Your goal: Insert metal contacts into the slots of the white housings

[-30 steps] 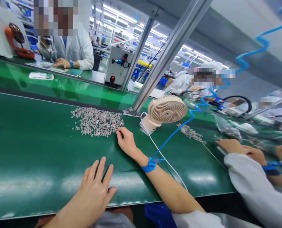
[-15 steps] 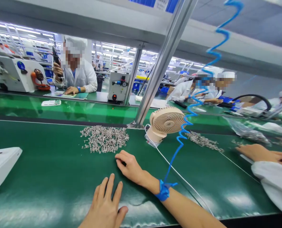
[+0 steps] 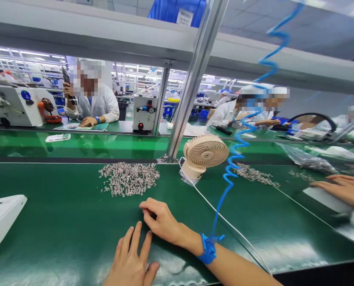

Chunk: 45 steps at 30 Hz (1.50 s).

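Observation:
My left hand [image 3: 132,256] lies palm down on the green work surface [image 3: 60,226], fingers spread, with nothing under them that I can see. Just beyond it, my right hand [image 3: 160,218] rests on its side with the fingers curled in and closed; whether something small sits in them is hidden. Around the right wrist is a blue wrist strap [image 3: 208,249], tied to a coiled blue cord [image 3: 229,171]. Beyond my hands lies a loose pile of small shiny metal parts [image 3: 131,178].
A beige fan [image 3: 206,153] with a white cable [image 3: 224,218] stands by the metal post [image 3: 191,79]. At the left edge is a white tray-like object [image 3: 4,222]. A co-worker's hands [image 3: 340,188] are at the right, near another parts pile [image 3: 254,174]. Another person [image 3: 93,99] sits opposite.
The view has tilted up slightly, so the bench sits lower. My hands hold nearly the same pose. At right, the co-worker's hands have shifted, and a pale flat piece beneath them shows more.

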{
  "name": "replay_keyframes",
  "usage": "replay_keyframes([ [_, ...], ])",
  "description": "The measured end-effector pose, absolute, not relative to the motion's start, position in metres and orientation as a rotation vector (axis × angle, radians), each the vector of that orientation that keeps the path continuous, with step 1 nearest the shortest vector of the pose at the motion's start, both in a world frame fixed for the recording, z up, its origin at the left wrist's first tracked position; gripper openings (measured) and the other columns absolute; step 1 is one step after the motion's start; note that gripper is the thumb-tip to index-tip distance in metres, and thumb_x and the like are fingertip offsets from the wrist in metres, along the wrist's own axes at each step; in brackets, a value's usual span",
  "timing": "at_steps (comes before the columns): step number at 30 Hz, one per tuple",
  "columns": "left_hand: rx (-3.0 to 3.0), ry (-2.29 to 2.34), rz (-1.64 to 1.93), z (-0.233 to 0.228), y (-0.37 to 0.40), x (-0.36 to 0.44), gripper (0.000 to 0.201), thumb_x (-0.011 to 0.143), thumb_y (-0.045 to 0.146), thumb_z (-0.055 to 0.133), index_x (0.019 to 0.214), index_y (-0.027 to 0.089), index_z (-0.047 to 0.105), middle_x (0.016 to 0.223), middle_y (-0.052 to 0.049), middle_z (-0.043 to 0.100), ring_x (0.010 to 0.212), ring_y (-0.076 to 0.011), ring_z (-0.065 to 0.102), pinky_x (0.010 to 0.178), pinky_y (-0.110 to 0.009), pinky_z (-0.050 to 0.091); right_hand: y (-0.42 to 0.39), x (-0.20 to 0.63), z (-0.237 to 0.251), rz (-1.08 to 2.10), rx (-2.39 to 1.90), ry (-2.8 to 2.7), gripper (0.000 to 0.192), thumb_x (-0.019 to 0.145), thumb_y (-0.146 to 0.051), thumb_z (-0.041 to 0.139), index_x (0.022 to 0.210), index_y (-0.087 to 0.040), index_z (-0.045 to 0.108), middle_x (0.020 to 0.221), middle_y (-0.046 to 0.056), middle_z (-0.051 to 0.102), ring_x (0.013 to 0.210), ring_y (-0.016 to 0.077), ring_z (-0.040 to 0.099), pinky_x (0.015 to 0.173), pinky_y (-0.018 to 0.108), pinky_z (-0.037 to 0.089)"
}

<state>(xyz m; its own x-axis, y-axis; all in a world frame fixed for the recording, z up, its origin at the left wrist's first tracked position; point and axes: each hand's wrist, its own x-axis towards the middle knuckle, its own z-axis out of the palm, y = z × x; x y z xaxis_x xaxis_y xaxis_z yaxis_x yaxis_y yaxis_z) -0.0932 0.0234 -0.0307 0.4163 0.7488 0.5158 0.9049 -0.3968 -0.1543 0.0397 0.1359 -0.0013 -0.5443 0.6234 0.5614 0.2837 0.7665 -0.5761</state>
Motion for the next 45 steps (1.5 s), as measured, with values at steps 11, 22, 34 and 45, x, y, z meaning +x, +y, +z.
replay_keyframes([
  [11,-2.229,-1.387,-0.49,-0.028,0.024,-0.095,0.046,0.088,0.045,0.044,0.125,0.021,0.054,0.12,-0.011,0.059,0.106,-0.0242,0.055,0.079,-0.03,0.045,0.135,0.04,0.0,0.649,-0.715,-2.104,0.02,0.078,-0.01,0.043,0.088,-0.018,0.058,0.071,0.0,0.055,0.061,0.0107,0.051,0.056,0.022,0.044],
  [22,-1.92,-1.717,-0.601,-0.02,0.018,-0.085,0.042,0.09,0.029,0.034,0.118,0.012,0.059,0.134,-0.012,0.047,0.12,-0.0314,0.039,0.088,-0.044,0.037,0.112,0.039,0.001,0.121,-0.492,-2.458,0.041,0.083,-0.005,0.031,0.123,-0.007,0.038,0.09,0.011,0.058,0.076,0.0192,0.052,0.067,0.032,0.05],
  [34,-1.954,-1.731,-0.817,-0.026,0.023,-0.103,0.03,0.089,0.024,0.036,0.108,0.018,0.058,0.126,-0.008,0.056,0.115,-0.0276,0.048,0.085,-0.042,0.037,0.091,0.038,0.015,0.034,-0.215,-2.469,0.031,0.087,-0.007,0.026,0.108,-0.001,0.048,0.076,0.01,0.055,0.064,0.017,0.042,0.058,0.026,0.043],
  [45,-1.953,-1.692,-1.017,-0.023,0.026,-0.109,0.016,0.087,0.028,0.046,0.09,0.021,0.059,0.129,-0.01,0.053,0.113,-0.0263,0.052,0.086,-0.04,0.039,0.101,0.044,0.022,0.134,-0.461,-2.349,0.025,0.088,-0.01,0.038,0.074,-0.013,0.058,0.078,0.006,0.056,0.068,0.0129,0.047,0.064,0.024,0.04],
])
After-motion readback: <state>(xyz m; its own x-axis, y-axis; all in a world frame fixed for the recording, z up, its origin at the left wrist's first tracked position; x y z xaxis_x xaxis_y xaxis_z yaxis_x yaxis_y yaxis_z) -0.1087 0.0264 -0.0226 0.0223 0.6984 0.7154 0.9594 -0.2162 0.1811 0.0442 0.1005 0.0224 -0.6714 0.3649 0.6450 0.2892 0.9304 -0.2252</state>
